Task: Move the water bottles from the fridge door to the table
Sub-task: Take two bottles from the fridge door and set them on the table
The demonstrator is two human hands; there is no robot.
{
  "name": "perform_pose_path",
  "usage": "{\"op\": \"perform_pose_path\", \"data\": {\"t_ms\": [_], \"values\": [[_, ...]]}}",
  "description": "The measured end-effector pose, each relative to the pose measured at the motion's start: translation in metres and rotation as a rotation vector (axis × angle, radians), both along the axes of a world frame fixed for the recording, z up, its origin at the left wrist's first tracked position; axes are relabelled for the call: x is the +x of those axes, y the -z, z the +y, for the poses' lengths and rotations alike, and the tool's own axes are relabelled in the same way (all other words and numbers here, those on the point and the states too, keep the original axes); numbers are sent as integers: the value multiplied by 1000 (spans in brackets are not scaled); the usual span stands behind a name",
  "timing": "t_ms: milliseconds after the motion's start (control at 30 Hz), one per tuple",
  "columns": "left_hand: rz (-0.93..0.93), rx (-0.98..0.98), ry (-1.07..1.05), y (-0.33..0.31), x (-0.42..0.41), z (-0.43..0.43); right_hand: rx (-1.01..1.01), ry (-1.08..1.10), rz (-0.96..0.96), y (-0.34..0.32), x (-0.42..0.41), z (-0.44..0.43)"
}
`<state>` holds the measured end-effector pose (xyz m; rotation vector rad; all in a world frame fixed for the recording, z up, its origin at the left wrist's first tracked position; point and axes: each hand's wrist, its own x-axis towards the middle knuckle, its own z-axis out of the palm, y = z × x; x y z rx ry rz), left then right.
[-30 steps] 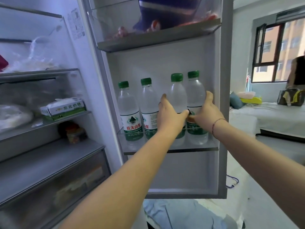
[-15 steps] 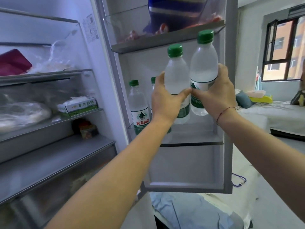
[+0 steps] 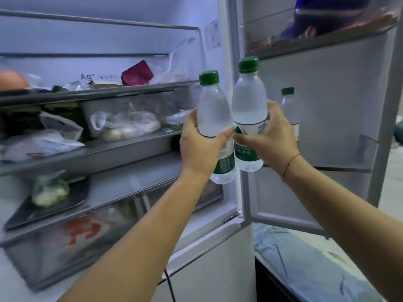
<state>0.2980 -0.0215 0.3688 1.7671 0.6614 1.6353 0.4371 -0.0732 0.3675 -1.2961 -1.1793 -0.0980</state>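
Left hand (image 3: 200, 147): grasping the left bottle (image 3: 212, 112), fingers and thumb wrapped round its lower half. Right hand (image 3: 270, 138): grasping the right bottle (image 3: 248, 103) round the label. Both bottles are in the air, clear of the door shelf (image 3: 349, 168), in front of the seam between the fridge body and the open door. They sit side by side and look to be touching.

Risks:
- Both bottles look misted, so probably cold and slick. A loose wrap could let one slide down through your grip.
- The right bottle's cap is close under the upper door shelf (image 3: 327, 40). Lift further and it may knock.
- The counter is not in view. You will turn with both hands full and the door open, so watch the door edge.
- A third bottle (image 3: 289, 110) stands at the hinge end of the door shelf, partly behind your right hand. Expect a return trip.

Orientation: green caps up, long axes near vertical. The right bottle is about upright. The left bottle's cap leans slightly left.
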Motion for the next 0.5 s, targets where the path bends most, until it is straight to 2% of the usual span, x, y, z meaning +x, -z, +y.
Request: {"op": "perform_pose_path", "data": {"t_ms": [200, 500], "values": [[78, -148, -190, 45, -124, -28, -146, -312, 44, 46, -106, 0], [130, -259, -504, 82, -265, -110, -226, -661, 57, 87, -246, -37]]}}
